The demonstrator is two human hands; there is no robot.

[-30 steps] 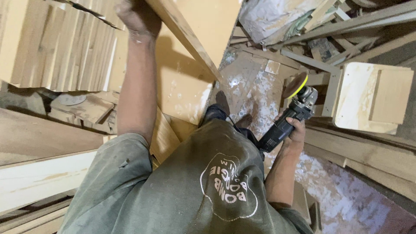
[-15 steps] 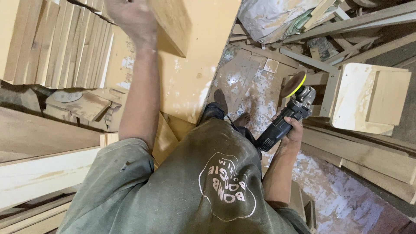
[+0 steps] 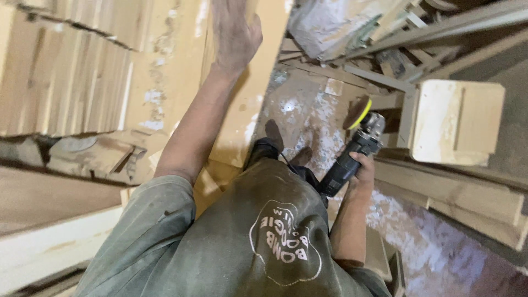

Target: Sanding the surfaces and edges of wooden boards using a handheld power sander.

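My left hand (image 3: 236, 30) reaches up to the top edge of the view and holds the upper end of a tan wooden board (image 3: 242, 104) that leans upright in front of me; my fingertips are cut off by the frame. My right hand (image 3: 360, 169) hangs low at my right side, closed around the black body of a power sander (image 3: 344, 165). Its round pad with a yellow rim (image 3: 358, 113) points away from me, over the floor and clear of any wood.
A stack of pale planks (image 3: 66, 82) stands on edge at the left. A light wooden stool-like piece (image 3: 456, 121) sits at the right, with long beams (image 3: 456, 192) below it. Offcuts and slats (image 3: 385, 38) litter the far floor. The floor (image 3: 308, 104) is dusty.
My left hand has swung the board from a slant to upright and moved right and up. The view has shifted. The sander stays in my right hand, slightly lower.
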